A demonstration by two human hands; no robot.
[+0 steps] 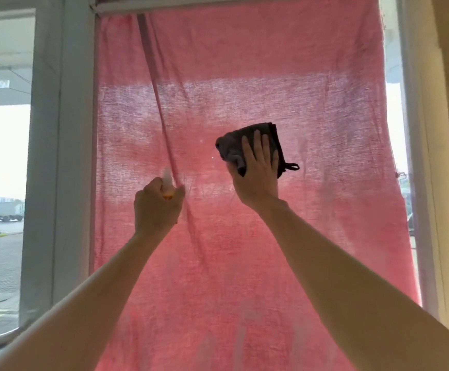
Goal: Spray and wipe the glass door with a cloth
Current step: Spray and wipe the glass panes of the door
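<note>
Overhead — two hands (254, 172), one cloth (258, 135), one bottle (167, 180)

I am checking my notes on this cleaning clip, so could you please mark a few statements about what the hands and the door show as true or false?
1. The right hand presses a dark grey folded cloth flat against the glass door. True.
2. The left hand is empty. False: it grips a small translucent spray bottle with an orange collar.
3. A pink woven fabric sheet hangs behind the glass. True.
4. The cloth is white. False: it is dark grey, with a small loop at its lower right corner.
5. A truck shows outside through the pane at the left. True.
6. Both hands are on the cloth. False: only the right hand is.
</note>
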